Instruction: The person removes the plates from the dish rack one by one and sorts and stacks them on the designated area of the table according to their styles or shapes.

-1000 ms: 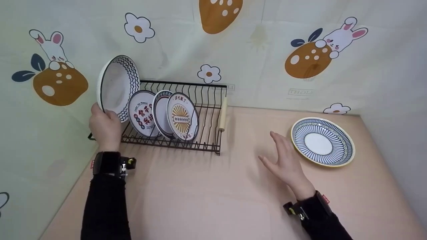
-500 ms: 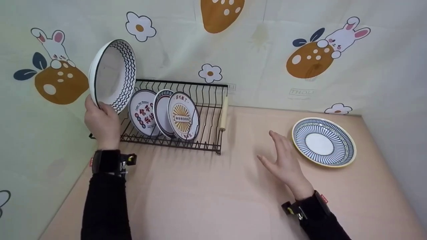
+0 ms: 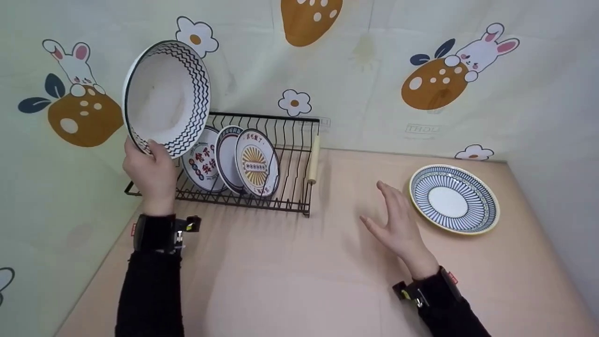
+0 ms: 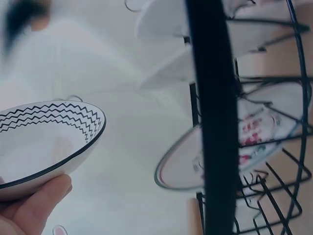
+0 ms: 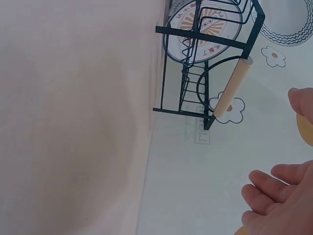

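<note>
My left hand (image 3: 152,175) grips the lower rim of a white bowl (image 3: 161,100) with black zigzag bands inside. The bowl is tilted on its side, raised above the left end of a black wire dish rack (image 3: 292,187). In the left wrist view the thumb (image 4: 46,198) presses against the bowl's (image 4: 49,142) outside. Three small plates stand upright in the rack; the leftmost plate (image 3: 202,164) is partly hidden behind the bowl. My right hand (image 3: 398,229) hovers over the table with spread fingers and holds nothing, left of a blue-striped plate (image 3: 447,201).
The blue-striped plate with a yellow rim lies flat at the table's right. A wooden handle (image 3: 314,159) forms part of the rack's right end. A patterned curtain (image 3: 355,93) with rabbits and flowers closes off the back and left of the table (image 3: 290,271).
My left hand has lifted the bowl up from the rack's left end, then moved it slightly right, turning its inside more toward the head camera. My right hand has barely moved.
</note>
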